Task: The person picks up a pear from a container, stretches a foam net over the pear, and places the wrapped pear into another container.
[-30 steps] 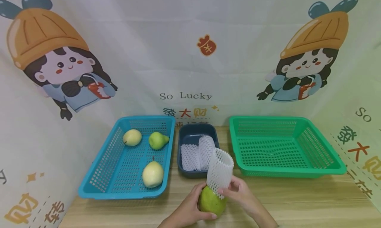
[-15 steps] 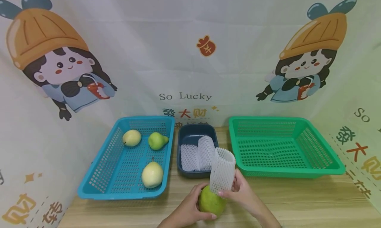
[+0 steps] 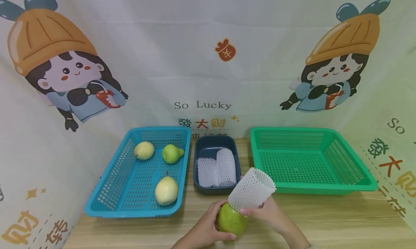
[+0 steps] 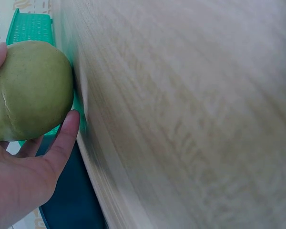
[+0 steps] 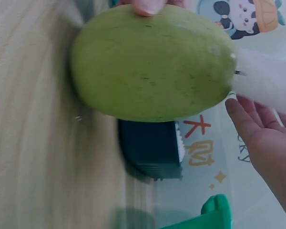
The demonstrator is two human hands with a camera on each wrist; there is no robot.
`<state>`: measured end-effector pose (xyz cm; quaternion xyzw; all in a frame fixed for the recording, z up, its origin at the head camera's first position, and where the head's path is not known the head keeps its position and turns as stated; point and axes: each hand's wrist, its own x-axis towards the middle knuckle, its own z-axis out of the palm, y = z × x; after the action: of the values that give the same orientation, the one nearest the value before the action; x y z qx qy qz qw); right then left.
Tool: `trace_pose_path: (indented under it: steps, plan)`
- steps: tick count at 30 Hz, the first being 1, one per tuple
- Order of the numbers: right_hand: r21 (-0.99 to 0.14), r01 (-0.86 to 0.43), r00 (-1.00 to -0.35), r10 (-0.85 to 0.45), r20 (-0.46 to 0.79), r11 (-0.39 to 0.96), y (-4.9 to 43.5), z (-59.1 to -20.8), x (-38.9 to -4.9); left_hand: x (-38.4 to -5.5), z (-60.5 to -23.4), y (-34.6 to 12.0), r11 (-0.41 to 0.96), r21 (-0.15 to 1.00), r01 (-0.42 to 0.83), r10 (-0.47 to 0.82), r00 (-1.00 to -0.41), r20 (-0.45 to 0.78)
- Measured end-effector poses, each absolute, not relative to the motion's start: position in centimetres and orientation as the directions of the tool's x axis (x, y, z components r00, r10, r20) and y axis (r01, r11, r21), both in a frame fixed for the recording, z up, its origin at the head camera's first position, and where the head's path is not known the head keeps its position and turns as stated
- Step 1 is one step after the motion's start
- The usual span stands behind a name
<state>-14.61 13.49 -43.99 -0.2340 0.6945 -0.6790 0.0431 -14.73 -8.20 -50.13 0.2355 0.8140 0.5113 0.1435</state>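
A green pear stands at the front of the wooden table, gripped by my left hand from its left side. In the left wrist view, the thumb and fingers curl round the pear's sides. My right hand pinches a white foam net sleeve near its lower rim. The sleeve leans to the right, its lower end at the pear's top. From the right wrist view, the pear lies outside the sleeve, with its short stem pointing at it. Some right fingers are hidden behind the sleeve.
A blue basket at the left holds several pears. In the middle, a dark blue box contains white foam net sleeves. A green basket stands at the right. Behind them hangs a printed cloth.
The foam net sleeve has tipped to the right, with my right hand turning along with it. My left hand and the pear have stayed in place.
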Motion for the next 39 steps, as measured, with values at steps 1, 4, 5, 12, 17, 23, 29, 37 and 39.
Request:
trace_pose_path:
  steps: [1,4,5,12,17,23,29,37,39]
  plan:
    - [-0.956,-0.285,-0.867,-0.408,0.286,-0.065,13.5,-43.9,-14.8,-14.7,-50.1,-8.2,0.364,0.901,0.236,0.530,-0.848,0.008]
    - [-0.945,-0.278,-0.816,-0.476,0.327,-0.171,13.4,-43.4,-15.4,-14.7,-50.1,-8.2,0.357,0.903,0.238,0.531,-0.847,0.013]
    - [-0.939,-0.272,-0.799,-0.496,0.341,-0.209,13.3,-43.2,-15.6,-14.7,-50.0,-8.2,0.359,0.903,0.235,0.530,-0.848,0.010]
    - [-0.932,-0.218,-0.790,-0.508,0.343,-0.290,12.7,-42.5,-16.1,-14.6,-49.9,-8.3,0.368,0.900,0.232,0.526,-0.851,0.004]
    - [-0.966,-0.183,-0.871,-0.425,0.246,-0.184,11.9,-42.4,-15.9,-14.6,-50.0,-8.3,0.377,0.898,0.227,0.517,-0.856,-0.001]
    - [-0.989,-0.121,-0.965,-0.224,0.137,-0.083,10.6,-42.4,-15.6,-14.7,-50.0,-8.2,0.396,0.885,0.243,0.518,-0.856,0.003]
    - [-0.994,-0.107,-0.982,-0.156,0.103,0.019,10.0,-43.2,-15.3,-14.6,-50.0,-8.2,0.401,0.883,0.244,0.517,-0.856,0.002]
    - [-0.979,-0.160,-0.955,-0.271,0.122,0.124,10.4,-45.3,-15.0,-14.6,-50.1,-8.1,0.392,0.874,0.285,0.515,-0.856,0.048]
    - [-0.973,-0.174,-0.951,-0.283,0.126,0.151,10.5,-45.8,-15.0,-14.5,-50.1,-8.2,0.389,0.870,0.303,0.514,-0.855,0.068]
